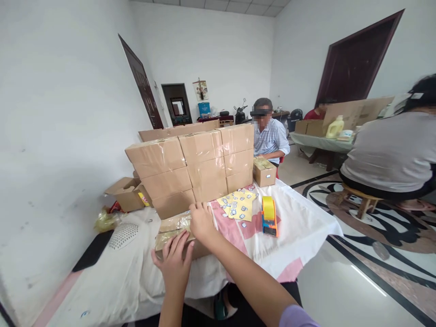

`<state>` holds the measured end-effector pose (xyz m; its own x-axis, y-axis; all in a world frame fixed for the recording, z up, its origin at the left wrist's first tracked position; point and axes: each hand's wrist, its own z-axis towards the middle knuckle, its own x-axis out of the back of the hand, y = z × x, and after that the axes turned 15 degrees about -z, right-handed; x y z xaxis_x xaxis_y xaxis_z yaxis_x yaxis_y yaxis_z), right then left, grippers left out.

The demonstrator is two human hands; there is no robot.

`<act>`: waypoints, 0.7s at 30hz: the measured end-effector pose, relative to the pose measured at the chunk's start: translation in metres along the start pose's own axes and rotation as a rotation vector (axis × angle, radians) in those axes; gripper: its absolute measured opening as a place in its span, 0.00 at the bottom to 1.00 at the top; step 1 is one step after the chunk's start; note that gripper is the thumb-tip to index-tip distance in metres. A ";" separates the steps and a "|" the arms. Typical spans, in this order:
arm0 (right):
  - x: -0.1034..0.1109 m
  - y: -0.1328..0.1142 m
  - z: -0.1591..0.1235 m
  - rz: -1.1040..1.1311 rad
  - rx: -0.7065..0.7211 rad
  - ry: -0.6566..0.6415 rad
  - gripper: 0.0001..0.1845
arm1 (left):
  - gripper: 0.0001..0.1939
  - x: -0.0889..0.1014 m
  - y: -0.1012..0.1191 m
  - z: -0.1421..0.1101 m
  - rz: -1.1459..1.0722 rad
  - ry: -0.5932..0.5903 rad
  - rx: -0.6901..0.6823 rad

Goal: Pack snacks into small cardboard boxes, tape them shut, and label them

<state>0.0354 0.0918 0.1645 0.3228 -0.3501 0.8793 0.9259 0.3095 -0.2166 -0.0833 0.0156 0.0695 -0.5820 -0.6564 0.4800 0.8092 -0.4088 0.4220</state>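
A small brown cardboard box (173,223) with shiny tape across its top lies before me on the cloth-covered table. My left hand (175,258) rests on the box's near left side, fingers stretched and apart. At the right part of its top is my right hand (203,223), with its fingers curled together; whatever they pinch, if anything, is hidden. To the right lie yellow sheets of stickers (240,204), with a few loose stickers around them. An orange and blue tape dispenser (270,217) with a yellow roll stands further right.
Stacked cardboard boxes (200,165) form a wall behind my box. Another taped box (265,172) sits at the far right corner. On the left are an open carton (127,193), a perforated white object (123,235) and a black flat object (91,250). Other people sit nearby.
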 end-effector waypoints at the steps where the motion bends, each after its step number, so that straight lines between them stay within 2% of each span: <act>1: 0.001 0.000 -0.002 0.002 -0.005 0.005 0.19 | 0.16 0.002 0.001 -0.001 0.004 -0.013 0.007; 5: 0.010 0.006 -0.023 0.053 0.013 0.013 0.12 | 0.16 0.009 0.004 -0.009 -0.016 -0.016 0.037; 8: 0.014 0.028 -0.050 0.183 0.109 0.006 0.15 | 0.16 0.014 0.003 -0.011 -0.054 -0.030 0.072; 10: 0.009 0.051 -0.066 0.374 0.192 -0.027 0.27 | 0.17 0.017 0.002 -0.008 -0.095 -0.067 0.116; 13: -0.009 0.083 -0.078 0.683 0.219 -0.168 0.63 | 0.22 0.018 0.000 0.004 -0.189 -0.148 0.181; 15: -0.025 0.098 -0.077 0.794 0.191 -0.244 0.78 | 0.25 0.018 -0.002 0.010 -0.223 -0.159 0.207; 17: -0.040 0.107 -0.073 0.822 0.160 -0.254 0.82 | 0.27 0.016 -0.006 0.014 -0.226 -0.142 0.207; 21: -0.052 0.115 -0.067 0.778 0.111 -0.269 0.80 | 0.28 0.013 -0.010 0.018 -0.239 -0.112 0.163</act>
<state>0.1378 0.0861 0.0653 0.7921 0.2186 0.5699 0.4283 0.4662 -0.7741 -0.1004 0.0225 0.0853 -0.7667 -0.4764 0.4303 0.6301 -0.4300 0.6466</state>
